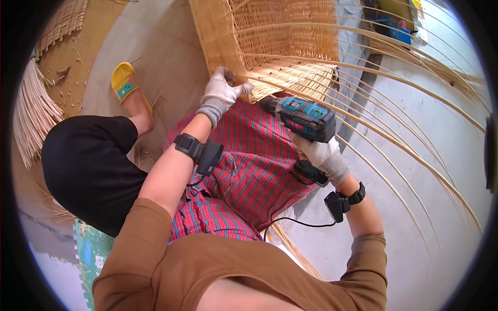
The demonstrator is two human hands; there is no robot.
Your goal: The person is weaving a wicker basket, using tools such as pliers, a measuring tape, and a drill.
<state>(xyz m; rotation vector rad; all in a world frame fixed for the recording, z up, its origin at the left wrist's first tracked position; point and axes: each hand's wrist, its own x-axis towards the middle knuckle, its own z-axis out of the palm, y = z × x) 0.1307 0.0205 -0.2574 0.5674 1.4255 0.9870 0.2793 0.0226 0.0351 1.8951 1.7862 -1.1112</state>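
A large woven wicker basket [290, 37] lies tilted in front of me at the top, its inside showing. My left hand [220, 93], in a whitish work glove, grips the basket's near corner, with the thumb along the rim. In its matching glove, my right hand [324, 157] is closed round the handle of a blue and black cordless drill [303, 116]. The drill's nose points left toward that corner; its tip against the wicker is hard to make out. Long unwoven canes [394, 136] fan out from the basket to the right, passing over and beside the drill.
A red checked cloth [254, 137] covers my lap below the basket. Left of me is a bundle of canes [35, 111], near a yellow slipper [123, 78] on my foot. More canes [415, 54] and a blue item [397, 33] lie at the far right.
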